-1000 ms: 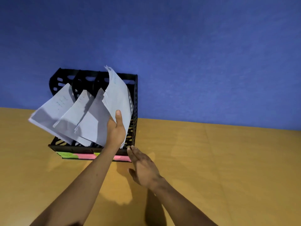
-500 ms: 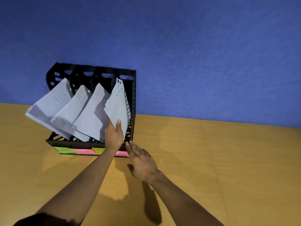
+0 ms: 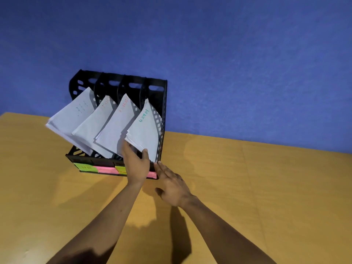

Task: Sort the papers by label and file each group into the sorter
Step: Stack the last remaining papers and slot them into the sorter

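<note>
1. Head view: a black perforated plastic sorter (image 3: pixel 162 119) with four slots stands on the smooth wooden worktop (image 3: pixel 266 187), against the matte blue wall (image 3: pixel 228 63).
2. Left of its right wall, four fanned groups of white papers (image 3: pixel 116 128) lean out, one per slot.
3. Left hand (image 3: pixel 136 165) pinches the rightmost bundle (image 3: pixel 145 130).
4. Right hand (image 3: pixel 172 184), fingers straight, touches the sorter's front right corner.

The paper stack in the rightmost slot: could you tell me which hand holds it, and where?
Left hand grips the rightmost paper stack at its lower edge.
</note>
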`<state>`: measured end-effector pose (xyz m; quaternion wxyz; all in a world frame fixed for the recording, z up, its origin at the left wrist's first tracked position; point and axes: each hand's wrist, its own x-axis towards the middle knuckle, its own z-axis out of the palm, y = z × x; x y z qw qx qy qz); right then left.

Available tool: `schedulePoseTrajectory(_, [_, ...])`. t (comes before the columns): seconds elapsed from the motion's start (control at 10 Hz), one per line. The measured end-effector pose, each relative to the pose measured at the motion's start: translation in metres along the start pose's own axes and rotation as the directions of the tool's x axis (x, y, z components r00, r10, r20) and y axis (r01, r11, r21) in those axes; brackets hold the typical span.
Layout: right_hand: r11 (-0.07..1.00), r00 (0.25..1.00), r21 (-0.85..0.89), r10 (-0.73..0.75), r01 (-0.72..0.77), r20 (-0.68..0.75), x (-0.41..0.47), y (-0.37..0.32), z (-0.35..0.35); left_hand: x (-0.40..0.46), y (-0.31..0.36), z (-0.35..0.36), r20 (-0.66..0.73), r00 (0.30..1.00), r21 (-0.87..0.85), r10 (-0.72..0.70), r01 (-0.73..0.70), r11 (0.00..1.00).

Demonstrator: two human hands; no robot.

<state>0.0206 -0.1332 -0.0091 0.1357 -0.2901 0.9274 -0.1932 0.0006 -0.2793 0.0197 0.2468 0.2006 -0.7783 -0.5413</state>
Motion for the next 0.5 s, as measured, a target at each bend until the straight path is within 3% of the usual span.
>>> schedulePoseTrajectory(0.1, [1.0,0.999,0.001,0.023,-0.023,-0.047,-0.01,0.012,0.004,-0.022,0.001,0.002,-0.116,0.982,0.211,0.15,-0.123,0.97])
schedulePoseTrajectory(0.2, [0.992,0.983,-0.004,0.124,-0.126,-0.138,-0.027,0.032,0.009,-0.043,0.0,0.007,-0.011,0.927,0.375,0.375,-0.344,0.861])
schedulePoseTrajectory(0.3, [0.964,0.944,-0.058,0.242,-0.261,-0.226,-0.045,0.061,0.008,-0.061,-0.007,0.02,0.19,0.864,0.399,0.466,-0.501,0.768])
schedulePoseTrajectory(0.4, [0.918,0.887,-0.053,0.362,-0.392,-0.287,-0.065,0.091,0.006,-0.079,-0.012,0.036,0.38,0.819,0.406,0.43,-0.566,0.718])
schedulePoseTrajectory(0.5, [0.867,0.83,-0.032,0.465,-0.497,-0.309,-0.087,0.122,0.0,-0.093,-0.021,0.049,0.518,0.803,0.459,0.295,-0.552,0.696])
